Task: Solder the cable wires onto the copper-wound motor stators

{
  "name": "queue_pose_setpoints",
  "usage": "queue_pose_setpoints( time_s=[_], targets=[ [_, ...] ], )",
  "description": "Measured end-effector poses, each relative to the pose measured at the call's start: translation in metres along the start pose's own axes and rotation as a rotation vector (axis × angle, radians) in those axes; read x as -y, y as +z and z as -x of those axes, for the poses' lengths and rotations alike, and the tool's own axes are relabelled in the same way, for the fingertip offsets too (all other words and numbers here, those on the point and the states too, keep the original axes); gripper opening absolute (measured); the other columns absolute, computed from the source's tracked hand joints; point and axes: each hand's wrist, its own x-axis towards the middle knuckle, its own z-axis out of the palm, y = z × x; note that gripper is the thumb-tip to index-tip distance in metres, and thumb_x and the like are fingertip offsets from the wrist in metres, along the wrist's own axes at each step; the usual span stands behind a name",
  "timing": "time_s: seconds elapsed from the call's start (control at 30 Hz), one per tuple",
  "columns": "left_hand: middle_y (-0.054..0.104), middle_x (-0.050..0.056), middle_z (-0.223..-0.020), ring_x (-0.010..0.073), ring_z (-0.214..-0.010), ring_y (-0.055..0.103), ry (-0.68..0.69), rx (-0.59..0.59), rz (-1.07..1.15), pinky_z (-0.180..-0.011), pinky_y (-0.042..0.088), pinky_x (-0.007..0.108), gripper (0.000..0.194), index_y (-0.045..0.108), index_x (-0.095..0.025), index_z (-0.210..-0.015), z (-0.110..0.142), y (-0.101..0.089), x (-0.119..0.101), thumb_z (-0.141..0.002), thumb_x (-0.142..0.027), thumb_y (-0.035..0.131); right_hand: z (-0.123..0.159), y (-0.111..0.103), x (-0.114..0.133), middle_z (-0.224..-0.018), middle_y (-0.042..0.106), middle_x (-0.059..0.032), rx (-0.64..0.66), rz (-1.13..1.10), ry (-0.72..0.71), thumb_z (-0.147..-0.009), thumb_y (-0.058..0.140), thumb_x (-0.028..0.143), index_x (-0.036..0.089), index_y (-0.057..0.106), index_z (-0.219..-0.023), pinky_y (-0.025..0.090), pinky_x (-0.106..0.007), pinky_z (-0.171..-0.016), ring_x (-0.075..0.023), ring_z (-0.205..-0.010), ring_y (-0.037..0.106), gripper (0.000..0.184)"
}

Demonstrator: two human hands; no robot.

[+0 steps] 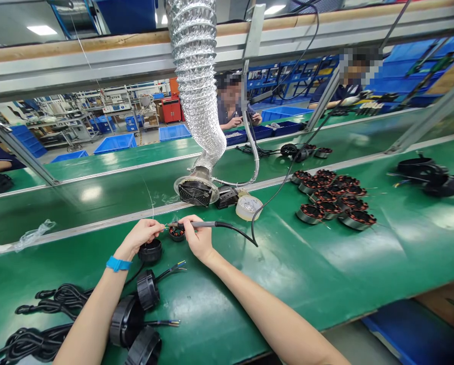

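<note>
My right hand (199,241) is closed around a soldering iron (208,224), its tip pointing left. Beneath the tip lies a small motor stator (177,234) with copper windings, partly covered by the iron and my fingers. My left hand (146,235) is pinched on thin wire just left of the stator. A fine strand (149,198) rises from that hand. Right below it sits a round black housing (150,252) with a cable. More black housings (147,289) with wire ends stand nearer to me.
A fume extraction hose (200,101) hangs over the green bench (272,284), close above my hands. A tape roll (248,207) and several stators (329,195) lie to the right. Coiled black cables (65,299) lie at left. Co-workers sit across the line.
</note>
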Motion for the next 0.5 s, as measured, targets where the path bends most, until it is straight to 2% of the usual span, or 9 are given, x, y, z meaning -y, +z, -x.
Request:
queue_pose_setpoints(
  time_s=[0.5],
  targets=[
    [0.049,-0.004,-0.054,0.0053,-0.041,0.034,0.007,0.006,-0.009,-0.042,0.021,0.021,0.037,0.056,-0.015,-0.064,0.0002,0.0002,-0.0011,-0.068,-0.049,0.070,-0.0003,0.0001,-0.0006,-0.076,0.069,-0.0038,-0.005,0.010,-0.054,-0.093,0.047,0.029,0.021,0.066,-0.079,0.055,-0.031,-0.072,-0.0194,-0.074,0.067,0.025]
  ],
)
